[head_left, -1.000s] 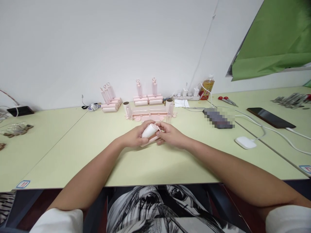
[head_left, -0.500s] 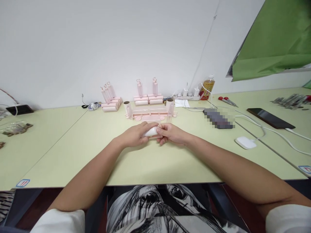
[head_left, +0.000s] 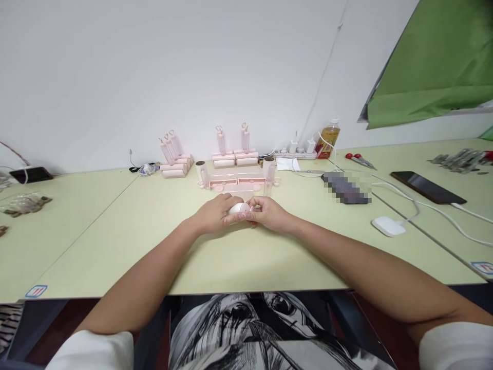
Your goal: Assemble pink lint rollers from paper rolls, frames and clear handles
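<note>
My left hand (head_left: 215, 215) is wrapped round a white lint roller roll (head_left: 234, 209), whose round pinkish end faces right. Fingers of my right hand (head_left: 271, 213) are pinched at that end, around a small pink part (head_left: 252, 209) that they mostly cover. Just beyond my hands lie pink lint roller casings (head_left: 252, 181) with their open sides up. Two cardboard-cored rolls stand upright there, the left roll (head_left: 201, 167) and the right roll (head_left: 269, 164), with clear handle pieces beside them.
Assembled pink lint rollers stand by the wall, a group at left (head_left: 175, 167) and more in the middle (head_left: 234, 158). A power strip (head_left: 296, 153), a drink bottle (head_left: 328, 140), red-handled pliers (head_left: 360, 161), phones (head_left: 427, 187) and a white charger (head_left: 388, 226) with cables are at right.
The roll has turned so that its round end shows. My right fingers have shifted from around the roll to a pinch at its right end.
</note>
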`<move>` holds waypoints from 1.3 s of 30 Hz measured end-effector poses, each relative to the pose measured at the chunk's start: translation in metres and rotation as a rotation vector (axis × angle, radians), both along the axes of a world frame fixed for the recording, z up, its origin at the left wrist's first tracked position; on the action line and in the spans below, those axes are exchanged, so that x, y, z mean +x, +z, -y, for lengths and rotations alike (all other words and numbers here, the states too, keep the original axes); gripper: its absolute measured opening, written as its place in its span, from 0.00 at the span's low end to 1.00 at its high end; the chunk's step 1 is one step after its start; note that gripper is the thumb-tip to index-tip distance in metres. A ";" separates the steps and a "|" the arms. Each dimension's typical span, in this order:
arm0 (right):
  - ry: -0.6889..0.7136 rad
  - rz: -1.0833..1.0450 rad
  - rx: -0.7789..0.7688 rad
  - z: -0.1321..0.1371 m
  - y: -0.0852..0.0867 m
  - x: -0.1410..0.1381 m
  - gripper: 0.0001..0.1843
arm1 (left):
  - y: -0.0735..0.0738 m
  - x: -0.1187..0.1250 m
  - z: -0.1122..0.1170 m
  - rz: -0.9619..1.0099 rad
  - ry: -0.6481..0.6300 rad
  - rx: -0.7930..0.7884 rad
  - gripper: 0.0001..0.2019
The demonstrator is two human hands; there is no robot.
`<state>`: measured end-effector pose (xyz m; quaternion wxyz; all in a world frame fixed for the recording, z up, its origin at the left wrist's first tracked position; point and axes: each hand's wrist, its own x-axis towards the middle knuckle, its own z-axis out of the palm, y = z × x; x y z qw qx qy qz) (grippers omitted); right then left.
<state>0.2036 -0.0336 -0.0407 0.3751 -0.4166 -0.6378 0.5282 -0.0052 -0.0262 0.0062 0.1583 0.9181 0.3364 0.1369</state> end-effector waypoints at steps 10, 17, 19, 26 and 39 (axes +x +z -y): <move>-0.035 0.019 0.037 0.005 -0.005 -0.005 0.24 | -0.004 -0.008 -0.007 -0.037 0.013 0.003 0.27; -0.037 0.017 0.052 0.006 -0.004 -0.004 0.24 | -0.003 -0.008 -0.006 -0.036 0.025 0.000 0.27; -0.037 0.019 0.055 0.006 -0.004 -0.004 0.23 | -0.001 -0.008 -0.005 -0.039 0.025 0.000 0.28; -0.057 0.034 0.052 0.007 -0.005 -0.007 0.22 | -0.002 -0.008 -0.006 -0.077 0.048 0.010 0.30; -0.084 0.089 0.203 0.005 0.003 -0.003 0.19 | -0.009 0.001 -0.002 -0.093 0.149 0.151 0.24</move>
